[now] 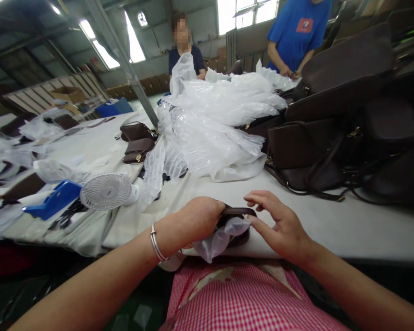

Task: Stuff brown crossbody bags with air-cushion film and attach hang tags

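Observation:
At the table's front edge, close to my body, is a small dark brown handbag with its strap bent over the top. My left hand is closed on the strap side, its fingertips partly hidden. A clear air-cushion plastic wrap bulges out of the bag or lies against its front; I cannot tell which. To the right, my right hand has its fingers spread. Its thumb is at the end of the wrap and strap, perhaps touching them.
A heap of air-cushion wrap covers the table's middle. Dark brown bags pile up on the right; smaller ones lie left. A white fan and blue tape dispenser stand left. Two people are across the table.

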